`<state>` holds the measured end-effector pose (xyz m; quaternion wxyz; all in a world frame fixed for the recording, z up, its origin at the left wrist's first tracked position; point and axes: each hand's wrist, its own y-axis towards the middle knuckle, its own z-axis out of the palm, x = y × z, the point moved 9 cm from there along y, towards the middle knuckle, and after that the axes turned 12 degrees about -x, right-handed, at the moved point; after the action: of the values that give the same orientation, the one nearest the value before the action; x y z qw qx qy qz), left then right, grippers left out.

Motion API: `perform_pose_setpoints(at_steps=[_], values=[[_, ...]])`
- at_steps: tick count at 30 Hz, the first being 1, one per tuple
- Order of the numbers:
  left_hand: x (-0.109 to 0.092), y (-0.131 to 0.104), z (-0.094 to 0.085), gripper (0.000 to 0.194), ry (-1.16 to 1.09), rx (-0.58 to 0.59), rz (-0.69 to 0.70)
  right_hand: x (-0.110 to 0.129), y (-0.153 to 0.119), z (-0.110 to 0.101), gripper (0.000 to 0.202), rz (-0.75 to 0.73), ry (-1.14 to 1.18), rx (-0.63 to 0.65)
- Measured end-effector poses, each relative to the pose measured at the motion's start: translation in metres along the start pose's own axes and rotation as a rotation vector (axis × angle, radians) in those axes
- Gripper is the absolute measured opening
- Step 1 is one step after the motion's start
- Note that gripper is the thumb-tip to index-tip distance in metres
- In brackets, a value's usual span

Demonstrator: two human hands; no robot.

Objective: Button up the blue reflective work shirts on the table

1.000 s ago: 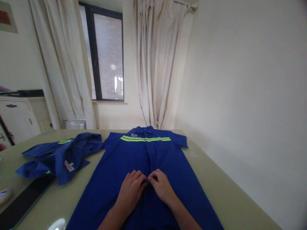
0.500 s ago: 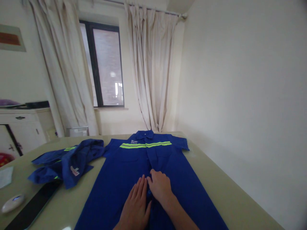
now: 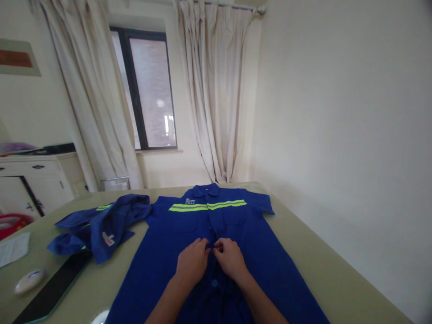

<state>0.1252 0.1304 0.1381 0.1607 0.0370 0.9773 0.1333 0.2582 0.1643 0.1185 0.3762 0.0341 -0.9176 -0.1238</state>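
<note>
A blue short-sleeved work shirt [image 3: 162, 265] with a yellow-green reflective band across the chest lies front up, its collar at the far end. Both hands meet at the middle of its front opening. My left hand [image 3: 194, 261] pinches the placket edge from the left. My right hand [image 3: 230, 257] pinches the same place from the right, fingertips almost touching the left ones. Whether a button sits between the fingers is hidden. Below the hands, one blue button [image 3: 214, 283] shows on the placket.
Left of the shirt lies a crumpled blue garment [image 3: 114, 225], partly over a black flat panel [image 3: 50, 288]. A white mouse-like object [image 3: 29, 281] and a paper sheet [image 3: 15, 248] are farther left. The table [image 3: 337, 274] runs along the wall [image 3: 354, 135] on the right.
My left hand has gone from lying flat on the shirt to pinching the placket. My right hand has shifted slightly and now pinches too. The view has turned a little left.
</note>
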Motion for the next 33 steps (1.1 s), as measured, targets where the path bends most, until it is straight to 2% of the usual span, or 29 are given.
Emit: perform_pose_setpoints(at_steps=[3,6,8,11,14,19,24,29,33], values=[[-0.007,0.015,0.015,0.029,-0.153,-0.076,0.068,-0.013,0.008,0.003,0.020,0.054,0.201,0.024],[-0.002,0.015,0.030,0.026,-0.305,-0.083,0.064,-0.021,0.012,0.008,0.021,0.128,0.360,0.027],[0.001,0.014,0.034,0.020,-0.329,-0.078,0.043,-0.018,0.013,0.007,0.020,0.109,0.381,-0.012],[0.003,0.014,0.031,0.013,-0.287,-0.084,0.005,-0.009,0.010,0.003,0.019,0.052,0.271,-0.068],[0.005,0.014,0.029,0.010,-0.293,-0.076,-0.032,-0.005,0.006,0.001,0.014,0.042,0.185,-0.054],[0.006,0.012,0.031,0.010,-0.414,-0.069,-0.040,-0.008,0.003,0.004,0.017,0.081,0.334,0.049],[0.012,0.010,0.028,0.010,-0.515,-0.125,-0.094,-0.011,0.004,0.007,0.019,0.104,0.458,0.059],[0.008,0.009,0.024,0.026,-0.550,-0.153,-0.044,-0.005,0.003,0.006,0.021,0.097,0.449,0.060],[0.006,0.008,0.026,0.038,-0.535,-0.168,-0.001,-0.005,0.000,-0.002,0.024,0.096,0.225,0.012]])
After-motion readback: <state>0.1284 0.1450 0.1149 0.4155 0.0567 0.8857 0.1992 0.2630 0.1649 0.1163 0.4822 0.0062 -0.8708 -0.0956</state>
